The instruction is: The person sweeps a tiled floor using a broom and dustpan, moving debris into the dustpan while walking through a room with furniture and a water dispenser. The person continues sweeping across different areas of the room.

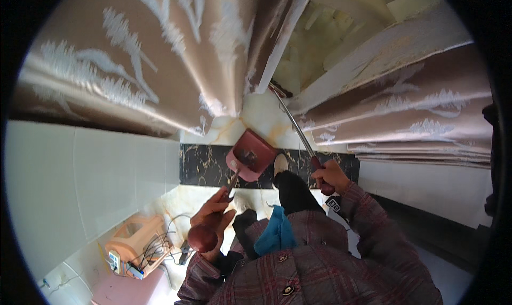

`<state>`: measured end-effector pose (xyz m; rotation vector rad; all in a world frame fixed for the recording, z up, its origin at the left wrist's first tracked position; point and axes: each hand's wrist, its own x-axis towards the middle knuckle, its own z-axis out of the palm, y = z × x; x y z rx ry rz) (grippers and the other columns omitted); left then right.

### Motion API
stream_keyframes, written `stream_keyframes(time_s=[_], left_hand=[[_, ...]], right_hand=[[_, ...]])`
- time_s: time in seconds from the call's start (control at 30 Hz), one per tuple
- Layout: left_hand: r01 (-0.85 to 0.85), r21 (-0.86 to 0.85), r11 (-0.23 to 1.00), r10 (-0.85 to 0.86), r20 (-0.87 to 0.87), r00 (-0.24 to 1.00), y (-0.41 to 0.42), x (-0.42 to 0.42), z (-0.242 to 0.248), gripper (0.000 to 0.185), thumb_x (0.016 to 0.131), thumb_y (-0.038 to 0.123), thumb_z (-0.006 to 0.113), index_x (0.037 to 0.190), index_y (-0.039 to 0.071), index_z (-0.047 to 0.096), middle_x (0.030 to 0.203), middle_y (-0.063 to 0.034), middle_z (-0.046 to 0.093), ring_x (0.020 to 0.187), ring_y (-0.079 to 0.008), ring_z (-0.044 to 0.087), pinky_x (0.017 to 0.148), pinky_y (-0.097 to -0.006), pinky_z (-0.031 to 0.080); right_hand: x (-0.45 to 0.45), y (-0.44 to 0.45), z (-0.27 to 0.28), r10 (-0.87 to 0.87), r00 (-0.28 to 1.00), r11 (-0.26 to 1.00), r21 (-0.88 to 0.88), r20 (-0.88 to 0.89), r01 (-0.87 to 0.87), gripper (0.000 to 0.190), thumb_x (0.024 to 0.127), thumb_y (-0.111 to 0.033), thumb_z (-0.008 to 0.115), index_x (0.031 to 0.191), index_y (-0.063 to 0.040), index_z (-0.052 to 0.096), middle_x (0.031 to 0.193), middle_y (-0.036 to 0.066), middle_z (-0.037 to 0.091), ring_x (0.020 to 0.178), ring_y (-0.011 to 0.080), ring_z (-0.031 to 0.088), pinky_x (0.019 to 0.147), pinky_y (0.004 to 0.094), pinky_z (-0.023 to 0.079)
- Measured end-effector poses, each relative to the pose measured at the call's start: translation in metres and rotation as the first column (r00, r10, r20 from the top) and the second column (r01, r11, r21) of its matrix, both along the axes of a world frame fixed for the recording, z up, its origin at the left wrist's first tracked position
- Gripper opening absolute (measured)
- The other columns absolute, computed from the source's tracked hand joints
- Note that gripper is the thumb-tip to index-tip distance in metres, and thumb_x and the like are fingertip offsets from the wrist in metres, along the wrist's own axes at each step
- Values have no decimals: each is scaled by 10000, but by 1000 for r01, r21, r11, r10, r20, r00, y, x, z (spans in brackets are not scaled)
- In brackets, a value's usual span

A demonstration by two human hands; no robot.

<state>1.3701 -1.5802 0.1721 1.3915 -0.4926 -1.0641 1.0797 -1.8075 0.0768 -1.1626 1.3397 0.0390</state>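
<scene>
My left hand (213, 213) grips the handle (203, 237) of a red long-handled dustpan (262, 145). The pan rests across the black marble floor strip, its mouth turned away from me, with some dark debris inside. In my right hand (333, 176) is the dark red grip of a broom, whose metal shaft (295, 125) slopes forward to the gap between two curtains. Its reddish head (281, 90) is down on the floor there, partly behind a pale edge.
Brown curtains with white plant patterns hang at left (160, 65) and right (400, 105). Beside a white tiled wall (120, 177), an orange plastic stool (134, 241) carries power strips and tangled cables. A blue cloth (276, 233) hangs at my waist. My shoe (281, 163) stands beside the dustpan.
</scene>
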Motion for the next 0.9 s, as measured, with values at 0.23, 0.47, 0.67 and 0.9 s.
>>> stream_keyframes(time_s=[0.23,0.47,0.67,0.9], left_hand=[[23,-78,997,-31,-113,993,-101,-40,-4,269,720,-141,652,946,-11,587,1239,-181,521,1097,-209,533,883,-306,454],[162,-104,981,-141,187,972,-199,-78,22,226,705,-62,713,904,-13,620,1187,-196,561,1006,-199,584,836,-305,482],[35,-186,982,-21,77,997,-250,-77,37,214,726,-27,714,920,-12,624,1184,-195,561,997,-201,582,831,-296,486],[-94,-104,990,91,-34,995,-294,-46,48,222,738,-61,665,927,11,574,1266,-173,495,1101,-238,514,922,-336,433]], right_hand=[[-82,-67,-15,-140,987,988,-81,-82,133,183,680,-99,709,565,4,610,533,85,586,453,182,582,429,310,436],[-159,-96,36,-317,944,935,138,-95,328,218,724,-96,665,554,20,591,525,89,571,467,158,564,417,308,428],[-199,-108,39,44,998,995,-95,55,-38,190,740,-117,662,635,12,570,544,95,549,408,172,511,373,314,372],[-170,-156,10,-474,852,790,320,-223,523,435,743,58,499,1104,11,262,579,113,468,379,185,449,285,274,342]])
